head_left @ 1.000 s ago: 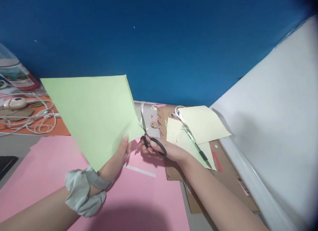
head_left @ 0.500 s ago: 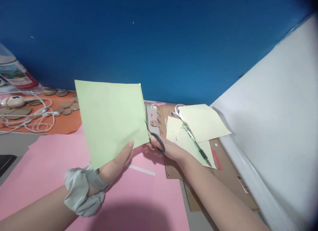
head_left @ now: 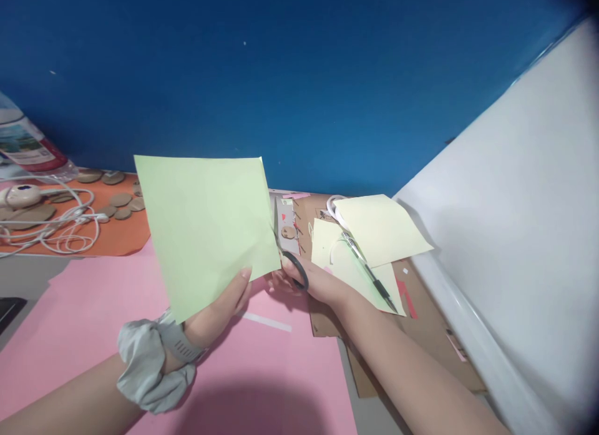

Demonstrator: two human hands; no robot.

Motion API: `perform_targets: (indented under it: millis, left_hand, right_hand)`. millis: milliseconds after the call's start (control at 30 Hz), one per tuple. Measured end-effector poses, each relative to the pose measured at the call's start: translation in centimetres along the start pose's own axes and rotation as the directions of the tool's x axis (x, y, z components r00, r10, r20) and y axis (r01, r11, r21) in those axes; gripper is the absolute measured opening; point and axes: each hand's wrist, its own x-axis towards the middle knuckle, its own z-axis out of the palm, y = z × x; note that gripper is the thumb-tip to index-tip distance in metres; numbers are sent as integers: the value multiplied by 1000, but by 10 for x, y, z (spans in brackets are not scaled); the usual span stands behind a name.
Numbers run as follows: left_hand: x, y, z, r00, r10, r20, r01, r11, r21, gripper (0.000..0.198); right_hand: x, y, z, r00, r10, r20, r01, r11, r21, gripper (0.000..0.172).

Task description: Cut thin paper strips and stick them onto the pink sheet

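A sheet of light green paper (head_left: 206,223) is held up in front of me, tilted, above pink paper (head_left: 281,385). My left hand (head_left: 224,307) grips its lower edge, thumb on the near face and the other fingers mostly hidden behind. In my right hand (head_left: 299,279) are scissors with black handles (head_left: 299,269), fingers closed around the loops. The blades stand along the green sheet's right edge, pointing up and away; one blade shows to the right of the edge, the other is partly hidden. A narrow white strip (head_left: 266,321) lies on the pink paper below my hands.
Right of my hands, a pen (head_left: 372,276) rests on pale yellow paper (head_left: 384,229) over cardboard (head_left: 435,335). A white wall piece (head_left: 524,204) bounds the right. At left, orange paper (head_left: 116,238) bears cardboard discs (head_left: 120,200) and a white cable (head_left: 70,229), near a bottle (head_left: 32,141).
The scissor blades have spread a little, with one now showing more to the right of the sheet's edge. The hands and paper stay almost in place; the view shifts slightly.
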Motion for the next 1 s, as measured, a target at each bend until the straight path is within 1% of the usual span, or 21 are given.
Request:
perform_targets:
  millis: [67, 100, 267, 333, 433, 500, 600, 633, 700, 800, 900, 1000]
  left_hand:
    - [1, 1, 3, 999, -31, 14, 31, 999, -20, 49]
    - [2, 2, 3, 999, -39, 0, 39, 999, -6, 49]
    - [0, 5, 2, 990, -8, -142, 37, 979, 203, 51]
    - [-1, 5, 4, 984, 4, -177, 38, 971, 235, 51]
    - [-2, 3, 14, 975, 35, -221, 19, 971, 237, 48]
    - [-3, 2, 22, 975, -9, -223, 59, 974, 219, 48]
    - [-3, 2, 28, 983, -101, -156, 126, 979, 163, 52]
    - [-3, 3, 27, 986, -99, -134, 118, 983, 140, 52]
    - [-2, 4, 23, 992, -54, -112, 64, 994, 86, 50]
    - [-2, 5, 16, 990, 17, -139, -18, 1000, -2, 54]
    - [-1, 6, 13, 980, -18, -199, 7, 999, -51, 53]
    - [0, 8, 15, 962, -61, -266, 34, 994, -102, 52]
  right_hand:
    - [0, 0, 0, 1000, 9, -1, -9, 1000, -1, 44]
    - [0, 0, 0, 1000, 12, -7, -12, 1000, -4, 44]
    - [0, 2, 0, 1000, 13, -14, -13, 1000, -14, 45]
    - [0, 2, 0, 999, 20, -27, -20, 1000, -18, 46]
    - [0, 1, 1, 999, 13, -37, -13, 1000, -3, 45]
    - [0, 0, 2, 1000, 1, -18, -1, 1000, 7, 44]
    - [0, 0, 1, 1000, -5, 1, 5, 1000, 6, 45]
    - [0, 0, 1, 1000, -2, 1, 2, 1000, 5, 46]
    - [0, 2, 1, 1000, 4, -7, -4, 1000, 6, 46]
    - [0, 4, 2, 1000, -1, -31, 2, 1000, 17, 45]
    - [0, 4, 4, 999, -10, -45, 10, 1000, 16, 44]
    - [0, 1, 6, 999, -10, -51, 11, 1000, 14, 44]
